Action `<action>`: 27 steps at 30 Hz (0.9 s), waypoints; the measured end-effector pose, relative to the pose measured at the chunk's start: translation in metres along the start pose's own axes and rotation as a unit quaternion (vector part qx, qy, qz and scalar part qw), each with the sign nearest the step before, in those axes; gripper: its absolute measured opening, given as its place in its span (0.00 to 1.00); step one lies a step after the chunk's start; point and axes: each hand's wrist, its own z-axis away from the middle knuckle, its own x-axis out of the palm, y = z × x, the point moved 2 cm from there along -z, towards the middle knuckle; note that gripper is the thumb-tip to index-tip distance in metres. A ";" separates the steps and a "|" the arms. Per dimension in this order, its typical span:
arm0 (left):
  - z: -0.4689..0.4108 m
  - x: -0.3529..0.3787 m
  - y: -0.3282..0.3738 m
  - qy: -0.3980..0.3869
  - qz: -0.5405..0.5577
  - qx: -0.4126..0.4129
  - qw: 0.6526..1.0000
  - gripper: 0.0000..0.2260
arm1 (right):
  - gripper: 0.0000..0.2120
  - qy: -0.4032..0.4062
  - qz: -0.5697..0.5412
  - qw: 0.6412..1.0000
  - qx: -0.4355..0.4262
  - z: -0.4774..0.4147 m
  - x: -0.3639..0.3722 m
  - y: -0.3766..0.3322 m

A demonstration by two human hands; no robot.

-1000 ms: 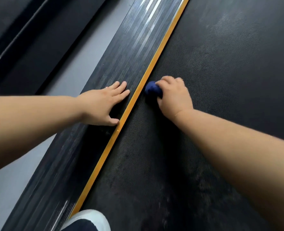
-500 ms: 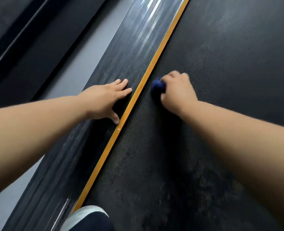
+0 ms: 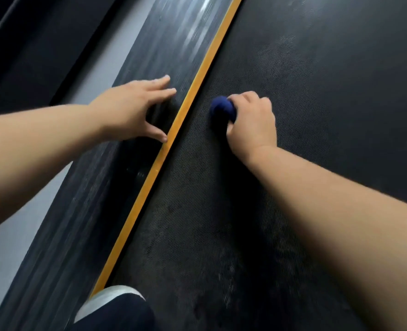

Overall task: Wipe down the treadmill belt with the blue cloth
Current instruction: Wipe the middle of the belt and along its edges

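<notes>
Head view: your right hand (image 3: 251, 124) grips the cloth (image 3: 221, 108); the belt (image 3: 329, 80) stretches far and right.
Left hand (image 3: 131, 108): open, fingers straight, on the rail (image 3: 83, 206).

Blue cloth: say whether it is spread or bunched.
Bunched: the dark blue cloth shows as a rounded wad gripped by the right hand on the black treadmill belt.

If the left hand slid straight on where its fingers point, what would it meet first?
Probably the yellow strip, just beyond the left hand, which rests on the dark side rail; the belt lies past it.
</notes>
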 end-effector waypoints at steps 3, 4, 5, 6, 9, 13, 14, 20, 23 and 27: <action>-0.011 0.001 0.000 -0.038 -0.010 -0.008 0.999 0.47 | 0.14 -0.039 -0.031 0.992 -0.116 0.049 0.016 -0.026; -0.012 0.003 -0.001 -0.047 -0.012 -0.013 0.999 0.47 | 0.15 -0.071 -0.049 0.984 -0.156 0.074 0.025 -0.035; -0.011 0.004 -0.002 -0.049 -0.009 -0.018 0.999 0.47 | 0.16 -0.104 -0.066 0.975 -0.188 0.094 0.031 -0.041; -0.010 0.005 -0.003 -0.047 -0.004 -0.023 0.999 0.47 | 0.16 -0.126 -0.071 0.966 -0.214 0.105 0.034 -0.045; -0.009 0.006 -0.005 -0.038 0.006 -0.021 0.999 0.46 | 0.15 -0.098 -0.027 0.963 -0.249 0.075 0.024 -0.033; -0.009 0.007 -0.002 -0.052 0.003 -0.018 0.999 0.46 | 0.17 0.003 0.006 1.000 -0.014 -0.007 -0.006 0.019; -0.010 0.007 -0.001 -0.059 0.003 -0.018 0.998 0.46 | 0.17 0.004 0.003 1.000 0.014 -0.011 -0.008 0.022; -0.010 0.002 0.013 -0.076 0.007 0.003 0.997 0.43 | 0.14 -0.148 -0.076 0.965 -0.205 0.094 0.027 -0.041; -0.007 0.006 0.033 -0.022 -0.002 0.081 0.997 0.40 | 0.16 -0.130 -0.038 0.946 -0.293 0.086 0.024 -0.027; -0.010 0.023 0.045 -0.023 -0.163 0.156 0.974 0.39 | 0.18 -0.016 0.038 0.994 -0.099 0.011 -0.005 0.051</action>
